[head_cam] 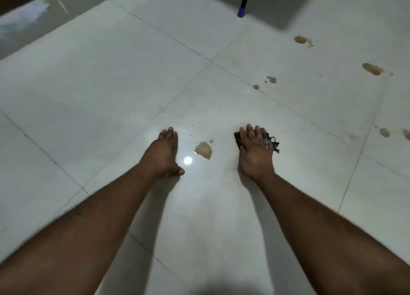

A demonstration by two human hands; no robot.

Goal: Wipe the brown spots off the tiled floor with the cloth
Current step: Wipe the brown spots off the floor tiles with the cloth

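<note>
Both bare arms reach forward and down onto the glossy pale tiled floor (pixel 115 77), which is crossed by thin dark grout lines. The left hand (pixel 163 154) lies flat on a tile, fingers straight and together, thumb out to the side; its grip is released and holds nothing. The right hand (pixel 255 150) presses down on a dark, frayed cloth (pixel 271 141), fingers spread fairly straight over it, so the grip is laid on the cloth rather than clenched round it; ragged edges of the cloth stick out past the fingers on the far right side and a bit shows at the left of the fingers. Between the two hands, apart from both, sits a wet brown spot (pixel 203 150) with a tiny droplet just beyond it, and a bright light reflection (pixel 188 160) glints just beside the left hand. More brown spots lie farther off to the right: a small cluster (pixel 271 79) near a grout line, one large spot (pixel 372 69), another (pixel 300 39) near the far wall, and two (pixel 385 132) at the right edge. At the top, a black pole with a blue tip (pixel 240 12) touches the floor.
</note>
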